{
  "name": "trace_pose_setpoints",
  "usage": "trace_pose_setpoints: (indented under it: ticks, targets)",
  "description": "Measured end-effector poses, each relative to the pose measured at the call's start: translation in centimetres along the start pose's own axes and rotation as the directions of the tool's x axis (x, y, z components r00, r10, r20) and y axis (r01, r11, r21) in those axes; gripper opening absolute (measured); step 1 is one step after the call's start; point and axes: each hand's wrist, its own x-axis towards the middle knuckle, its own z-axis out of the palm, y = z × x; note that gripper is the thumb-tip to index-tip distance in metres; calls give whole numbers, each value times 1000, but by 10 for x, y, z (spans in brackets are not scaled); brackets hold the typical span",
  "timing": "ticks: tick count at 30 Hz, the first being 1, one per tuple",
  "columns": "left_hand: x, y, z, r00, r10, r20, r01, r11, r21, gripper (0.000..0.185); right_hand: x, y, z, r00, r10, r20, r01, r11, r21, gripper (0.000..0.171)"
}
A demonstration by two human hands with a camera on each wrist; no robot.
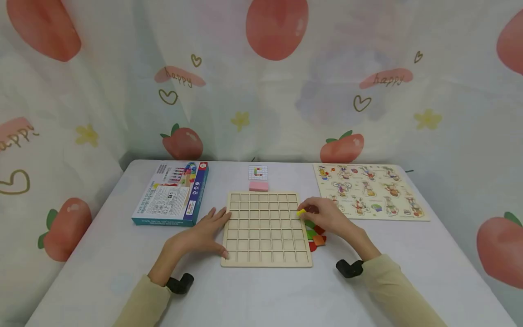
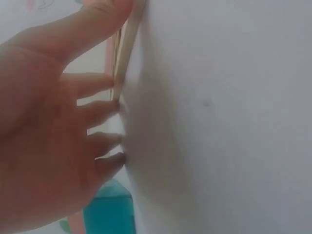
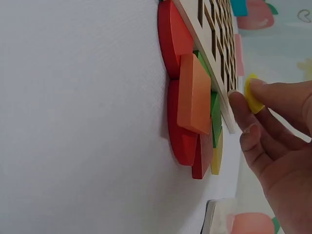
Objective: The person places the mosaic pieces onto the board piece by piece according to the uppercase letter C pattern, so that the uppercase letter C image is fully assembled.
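Note:
A pale wooden grid board lies in the middle of the table, its square cells bare. My left hand rests along the board's left side, fingers spread and thumb near the lower left corner; the left wrist view shows the fingertips at the board's edge. Between thumb and fingers, my right hand pinches a small yellow block over the board's right edge. Below that hand, several coloured blocks are heaped against the board, among them an orange block, a red block and a green block.
Behind the board lie a pink block and a small card with a coloured pattern on a grid. A blue and white box lies at the back left. At the back right is a flat board with animal pictures.

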Motion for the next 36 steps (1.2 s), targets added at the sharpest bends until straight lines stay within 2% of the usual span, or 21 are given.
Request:
trace_pose_setpoints:
  ticks: [6,9,14,22,29,36]
  targets:
    - [7,1,-5,1000,4,-2,-4,1000,12,115,11,-4,1,1000,-17,-26,17,1000,0,22]
    - [7,0,-6,1000,3,1,-3,1000,16,117,16,-7,3,999,-17,-42,18,1000,19,18]
    - [6,-1,-5,1000,1,-3,-1,1000,25,118,26,-10,6,1000,-10,-19,11,999,52,9]
    - [10,0,-4,1000,-5,-12,5,1000,25,117,38,-13,11,1000,21,-19,-20,998,55,15]
    - [13,-2,-1,1000,-23,-4,23,999,26,117,50,-17,18,999,-32,5,32,999,1,14]
    - [12,-2,-1,1000,-17,-19,17,999,28,116,61,-22,24,996,-92,10,92,996,-6,16]
